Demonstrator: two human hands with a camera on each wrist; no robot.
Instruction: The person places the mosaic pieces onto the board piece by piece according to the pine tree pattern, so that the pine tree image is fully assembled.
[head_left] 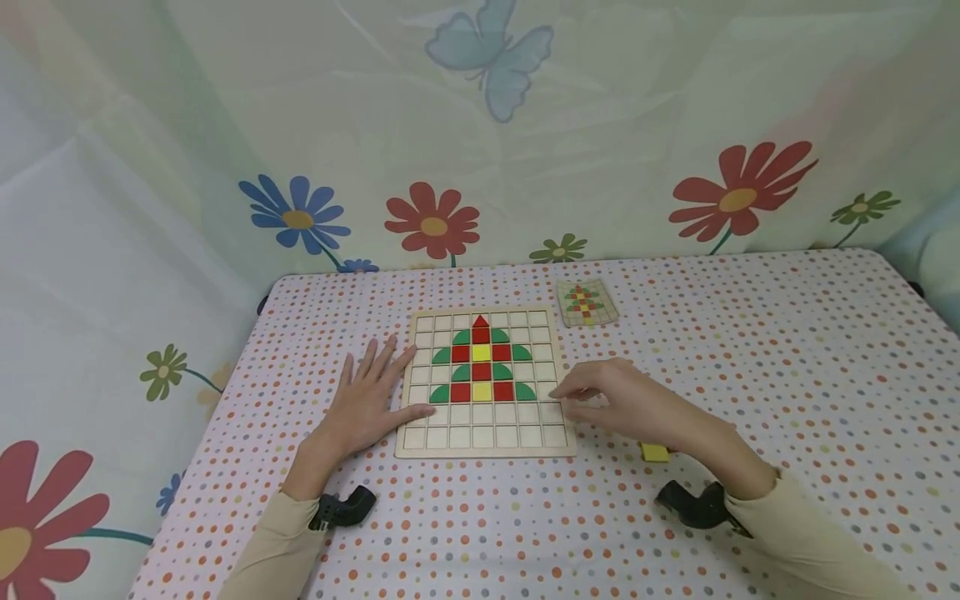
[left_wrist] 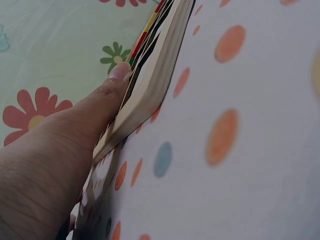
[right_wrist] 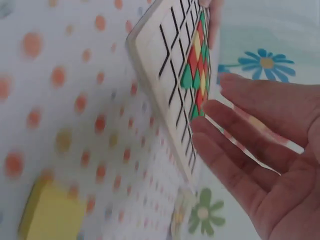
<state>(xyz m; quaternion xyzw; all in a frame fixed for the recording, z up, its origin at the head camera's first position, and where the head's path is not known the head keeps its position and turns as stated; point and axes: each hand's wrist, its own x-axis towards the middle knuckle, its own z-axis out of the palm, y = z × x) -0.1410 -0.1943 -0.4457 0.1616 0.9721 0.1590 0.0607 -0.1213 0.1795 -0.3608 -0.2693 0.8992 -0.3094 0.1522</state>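
A wooden grid board (head_left: 491, 437) lies on the table, with red, yellow and green tiles (head_left: 481, 372) forming a tree topped by a red triangle. My left hand (head_left: 363, 408) rests at the board's left side, fingers spread. Its thumb (left_wrist: 117, 75) lies over the board's edge in the left wrist view. At the right edge of the board hovers my right hand (head_left: 630, 400), fingers loosely bent. In the right wrist view, nothing is between its thumb and fingers (right_wrist: 220, 155). A yellow square block (head_left: 655, 453) sits under the right wrist, partly hidden by it.
Behind the board's right corner lies a small pattern card (head_left: 587, 302) with a similar tree. A dotted cloth (head_left: 787, 358) covers the table. At the back hangs a flowered curtain (head_left: 600, 167). Black wrist devices (head_left: 697, 507) sit at both sleeves.
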